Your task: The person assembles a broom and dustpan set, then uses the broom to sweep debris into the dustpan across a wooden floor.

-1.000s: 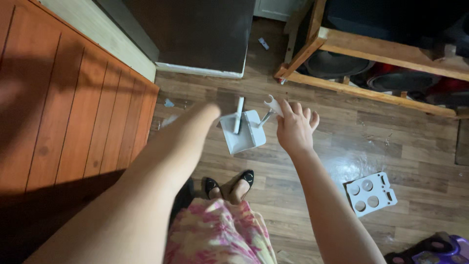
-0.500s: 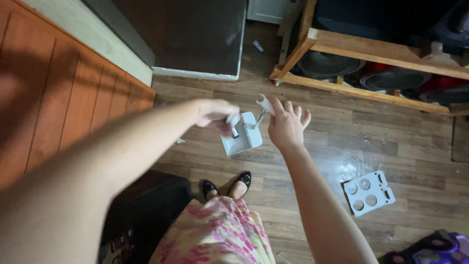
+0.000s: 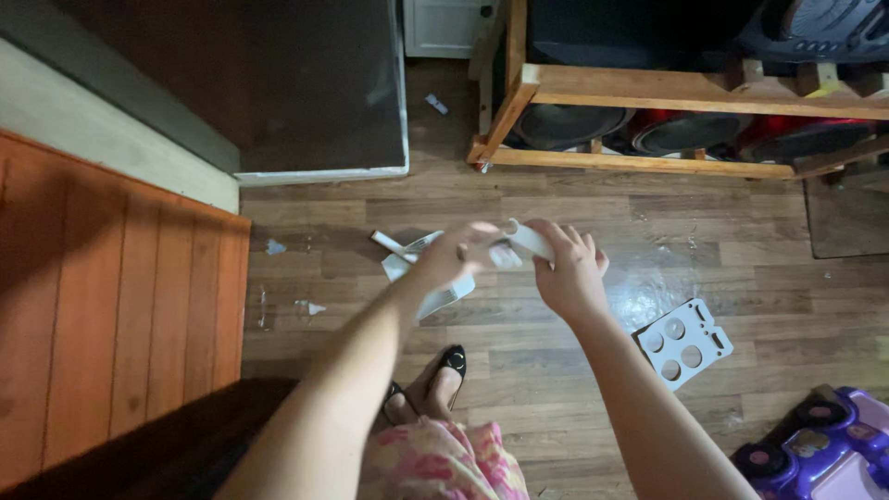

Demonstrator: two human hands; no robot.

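- Wood-plank flooring [image 3: 556,370] fills most of what we see below us, brown and worn, with a glossy wet-looking patch to the right of our right arm.
- To our left runs a reddish-orange panelled surface [image 3: 111,324], with a pale strip along its upper edge.
- Ahead stands a large dark cabinet [image 3: 306,83] with a light trim along its foot, and beside it a wooden rack [image 3: 648,93] holding dark round things and red ones on its lower level.
- At the bottom right corner sits a purple plastic toy [image 3: 815,449].
- On the floor right of our right arm lies a white cardboard piece [image 3: 683,343] with round cut-outs.
- Our pink floral skirt [image 3: 435,463] and black shoes [image 3: 451,363] show at the bottom centre.
- Between our hands we hold a white dustpan [image 3: 421,278] by its handle [image 3: 530,239], raised above the floor; its pan hangs behind our left wrist.
- Our right hand [image 3: 569,268] is curled around the handle.
- Our left hand [image 3: 454,255] meets the same handle just beside the right; its fingers are blurred, so we cannot tell how firmly it grips.
- Small pale scraps [image 3: 310,307] dot the floor near the panelled edge.
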